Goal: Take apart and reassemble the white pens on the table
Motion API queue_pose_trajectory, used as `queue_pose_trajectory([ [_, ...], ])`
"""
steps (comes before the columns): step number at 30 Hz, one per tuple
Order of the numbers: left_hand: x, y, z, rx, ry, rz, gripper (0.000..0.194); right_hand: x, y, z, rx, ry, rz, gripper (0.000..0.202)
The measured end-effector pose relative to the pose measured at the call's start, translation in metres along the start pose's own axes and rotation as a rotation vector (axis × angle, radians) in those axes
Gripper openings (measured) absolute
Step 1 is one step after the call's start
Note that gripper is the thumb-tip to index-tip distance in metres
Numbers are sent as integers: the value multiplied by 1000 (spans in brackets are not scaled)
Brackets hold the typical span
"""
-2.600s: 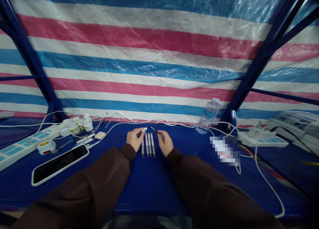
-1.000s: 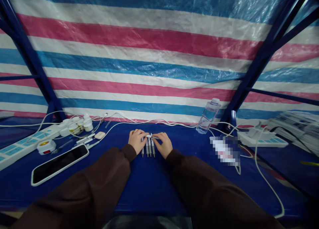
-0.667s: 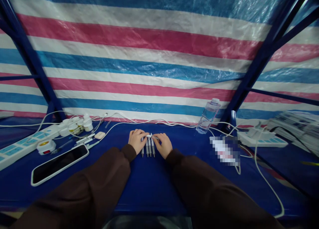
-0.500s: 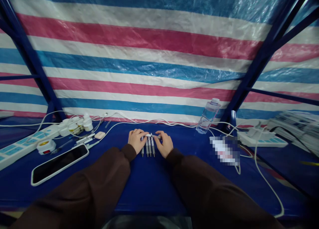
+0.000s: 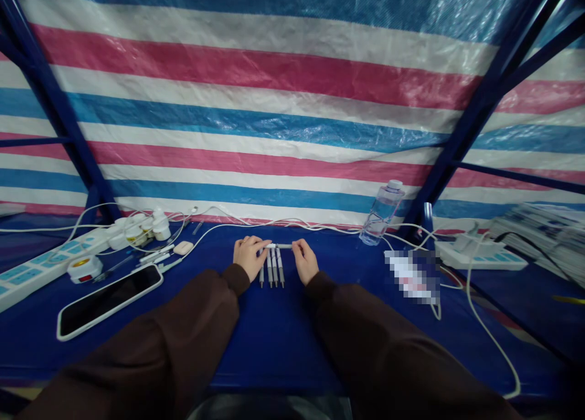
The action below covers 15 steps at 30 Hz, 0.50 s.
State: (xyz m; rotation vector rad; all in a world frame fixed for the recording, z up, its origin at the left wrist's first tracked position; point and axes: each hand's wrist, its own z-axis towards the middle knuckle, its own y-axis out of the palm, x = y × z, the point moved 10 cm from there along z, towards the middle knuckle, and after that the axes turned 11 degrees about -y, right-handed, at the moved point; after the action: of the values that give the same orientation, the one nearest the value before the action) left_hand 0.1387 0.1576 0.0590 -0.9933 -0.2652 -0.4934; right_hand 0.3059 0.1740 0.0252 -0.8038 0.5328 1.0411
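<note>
A white and grey pen (image 5: 284,246) lies crosswise at the far ends of several similar pens (image 5: 275,270), which stand side by side pointing toward me on the blue table. My left hand (image 5: 249,255) is closed on the left end of the crosswise pen, thumb and fingertips together, its palm partly over the leftmost upright pen. At the opposite end, my right hand (image 5: 305,260) pinches the pen's tip between thumb and forefinger. Both hands rest low, close to the table surface.
On the left lie a phone (image 5: 109,301), a power strip (image 5: 55,261) with plugs, an earbud case (image 5: 183,248) and loose pens. To the right stand a clear bottle (image 5: 382,216), another power strip (image 5: 482,255) and stacked papers (image 5: 543,240). Cables run along the back.
My right hand has shifted slightly right, out to the end of the crosswise pen, so more of its barrel shows. My left hand has barely moved.
</note>
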Motion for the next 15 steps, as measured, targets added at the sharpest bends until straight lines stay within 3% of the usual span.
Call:
queue_pose_trajectory([
  [5,4,-1,-1,12,42,30,22,16,3,-3,-23,105,25,46],
  [12,-3,2,2,-20,-35,15,21,8,-4,1,50,44,39,23],
  [15,-4,3,2,-18,-29,17,21,6,-2,2,27,26,26,26],
])
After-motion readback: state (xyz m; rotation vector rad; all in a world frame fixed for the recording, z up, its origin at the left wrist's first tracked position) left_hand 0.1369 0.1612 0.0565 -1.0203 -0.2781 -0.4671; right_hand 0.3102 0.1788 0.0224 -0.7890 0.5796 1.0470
